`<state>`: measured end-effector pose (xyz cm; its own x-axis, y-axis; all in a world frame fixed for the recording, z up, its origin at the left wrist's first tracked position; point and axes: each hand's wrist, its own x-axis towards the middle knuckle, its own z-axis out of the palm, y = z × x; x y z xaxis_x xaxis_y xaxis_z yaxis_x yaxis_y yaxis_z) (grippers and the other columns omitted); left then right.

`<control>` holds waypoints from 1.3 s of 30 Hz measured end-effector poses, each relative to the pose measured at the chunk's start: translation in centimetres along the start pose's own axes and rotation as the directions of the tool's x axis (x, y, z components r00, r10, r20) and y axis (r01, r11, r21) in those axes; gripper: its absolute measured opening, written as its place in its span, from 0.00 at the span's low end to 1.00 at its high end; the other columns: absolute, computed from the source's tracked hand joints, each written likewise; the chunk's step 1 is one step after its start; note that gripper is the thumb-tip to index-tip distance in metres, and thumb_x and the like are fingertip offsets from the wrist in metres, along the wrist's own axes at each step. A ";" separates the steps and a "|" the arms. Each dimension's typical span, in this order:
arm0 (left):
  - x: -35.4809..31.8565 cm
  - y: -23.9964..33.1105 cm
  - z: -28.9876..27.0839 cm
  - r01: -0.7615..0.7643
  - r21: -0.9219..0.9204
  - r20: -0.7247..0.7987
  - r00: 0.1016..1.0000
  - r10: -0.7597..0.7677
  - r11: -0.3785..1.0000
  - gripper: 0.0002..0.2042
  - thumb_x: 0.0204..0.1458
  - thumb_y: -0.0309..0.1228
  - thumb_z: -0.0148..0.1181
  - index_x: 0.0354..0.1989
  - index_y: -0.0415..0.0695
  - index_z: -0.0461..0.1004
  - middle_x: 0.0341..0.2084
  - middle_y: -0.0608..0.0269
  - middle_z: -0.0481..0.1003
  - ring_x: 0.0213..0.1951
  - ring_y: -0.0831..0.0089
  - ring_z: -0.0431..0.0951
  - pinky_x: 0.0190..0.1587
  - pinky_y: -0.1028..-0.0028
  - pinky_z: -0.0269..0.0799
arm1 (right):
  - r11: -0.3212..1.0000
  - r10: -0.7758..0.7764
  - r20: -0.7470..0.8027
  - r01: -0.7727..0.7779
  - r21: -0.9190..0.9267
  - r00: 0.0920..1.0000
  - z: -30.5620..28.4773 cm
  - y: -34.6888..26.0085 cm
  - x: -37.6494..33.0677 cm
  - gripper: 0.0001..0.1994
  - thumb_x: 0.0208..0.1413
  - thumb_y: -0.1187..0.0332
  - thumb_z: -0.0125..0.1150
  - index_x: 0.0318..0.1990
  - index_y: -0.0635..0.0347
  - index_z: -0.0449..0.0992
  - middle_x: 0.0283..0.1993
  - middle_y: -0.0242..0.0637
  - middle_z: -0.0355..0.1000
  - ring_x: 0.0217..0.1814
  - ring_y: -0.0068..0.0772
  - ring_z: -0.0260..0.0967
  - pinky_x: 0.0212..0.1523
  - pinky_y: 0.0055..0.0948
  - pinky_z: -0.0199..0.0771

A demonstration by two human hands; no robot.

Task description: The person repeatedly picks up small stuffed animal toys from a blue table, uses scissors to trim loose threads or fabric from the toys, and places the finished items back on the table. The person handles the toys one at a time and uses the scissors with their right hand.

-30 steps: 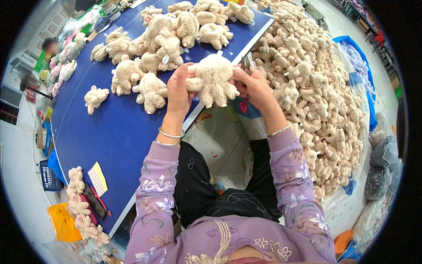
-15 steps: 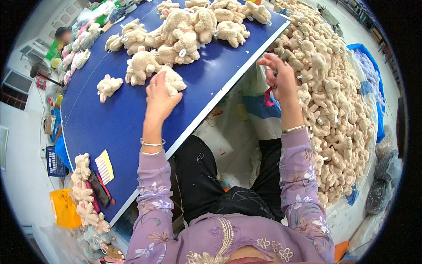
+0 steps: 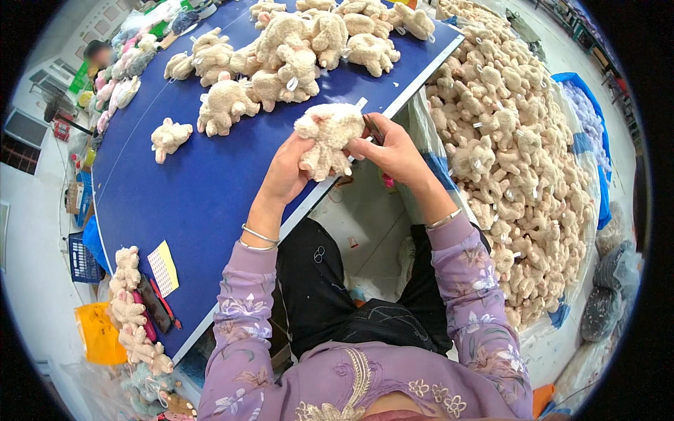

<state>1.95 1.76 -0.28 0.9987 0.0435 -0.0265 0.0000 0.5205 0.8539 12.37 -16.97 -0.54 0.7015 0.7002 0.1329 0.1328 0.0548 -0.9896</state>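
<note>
A cream plush toy (image 3: 330, 133) is held up over the table's near edge, its fleecy body facing me. My left hand (image 3: 286, 165) is closed around its left side, thumb on the front. At its right side my right hand (image 3: 397, 154) is closed on a small dark metal tool, seemingly thread snips (image 3: 374, 129), mostly hidden by the fingers. The right thumb reaches the toy's edge. A small white tag (image 3: 361, 104) sticks out at the toy's upper right. One more plush toy (image 3: 170, 139) lies alone on the blue table (image 3: 232, 189), left of the toy pile (image 3: 288, 59).
A large heap of cream plush toys (image 3: 519, 168) rises at the right. On the table's near left lie a yellow sheet (image 3: 163, 269), a dark phone-like slab (image 3: 154, 303), a red pen-like item (image 3: 163, 300) and several toys. Another person (image 3: 97, 56) is at the far left.
My left hand has lifted the plush toy off the table and brought it right. My right hand has come left to meet it with the dark tool.
</note>
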 end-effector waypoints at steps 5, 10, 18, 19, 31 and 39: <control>0.1 -1.3 0.0 -0.157 0.459 -0.041 0.979 0.197 0.874 0.20 0.57 0.29 0.55 0.58 0.36 0.64 0.47 0.61 0.72 0.46 0.77 0.73 0.46 0.76 0.72 | 0.999 -0.020 -0.050 0.018 -0.034 0.999 0.6 -0.2 0.0 0.16 0.54 0.62 0.61 0.43 0.66 0.72 0.33 0.31 0.71 0.33 0.17 0.66 0.35 0.21 0.68; 0.5 -1.3 0.1 -0.128 0.194 -0.137 0.978 0.156 0.973 0.15 0.60 0.35 0.53 0.50 0.38 0.70 0.37 0.67 0.75 0.35 0.84 0.73 0.36 0.83 0.71 | 0.985 0.080 -0.023 -0.076 0.156 0.997 0.2 -0.8 -0.2 0.15 0.55 0.61 0.61 0.43 0.62 0.73 0.30 0.25 0.70 0.30 0.14 0.63 0.30 0.18 0.65; 0.7 -1.2 0.8 -0.271 0.393 -0.262 0.883 0.389 0.879 0.09 0.58 0.29 0.56 0.43 0.37 0.70 0.33 0.67 0.74 0.33 0.84 0.72 0.34 0.82 0.71 | 0.950 0.187 -0.047 -0.169 0.264 0.981 0.1 -1.7 -0.3 0.15 0.54 0.59 0.62 0.44 0.59 0.74 0.27 0.21 0.67 0.23 0.10 0.57 0.21 0.14 0.53; 0.7 -1.5 0.1 -0.258 0.480 -0.237 0.882 0.407 0.839 0.09 0.57 0.28 0.57 0.43 0.37 0.70 0.33 0.68 0.74 0.32 0.85 0.72 0.34 0.81 0.71 | 0.948 0.196 -0.038 -0.179 0.263 0.980 0.0 -1.5 -0.3 0.15 0.54 0.59 0.62 0.44 0.59 0.73 0.27 0.21 0.67 0.23 0.10 0.57 0.21 0.14 0.54; 0.9 -0.6 -0.5 -0.292 0.070 -0.374 0.879 0.296 0.954 0.08 0.60 0.33 0.48 0.38 0.42 0.69 0.34 0.63 0.75 0.33 0.75 0.79 0.32 0.74 0.78 | 0.938 0.200 -0.108 -0.159 0.310 0.974 0.1 -1.5 0.0 0.10 0.57 0.61 0.59 0.38 0.57 0.73 0.24 0.23 0.67 0.19 0.12 0.55 0.19 0.16 0.55; 0.8 -0.1 -0.1 -0.290 0.066 -0.384 0.876 0.292 0.955 0.12 0.62 0.35 0.45 0.44 0.40 0.66 0.37 0.59 0.75 0.35 0.71 0.79 0.32 0.71 0.81 | 0.982 -0.172 -0.230 0.185 0.032 0.958 1.1 0.2 -0.2 0.11 0.58 0.65 0.58 0.40 0.63 0.71 0.28 0.24 0.69 0.27 0.13 0.59 0.28 0.17 0.60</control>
<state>2.72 1.86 -0.46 0.8553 0.5174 0.0270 -0.2859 0.4279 0.8574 11.52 -16.31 -0.87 0.8102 0.4972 0.3105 0.2375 0.2058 -0.9493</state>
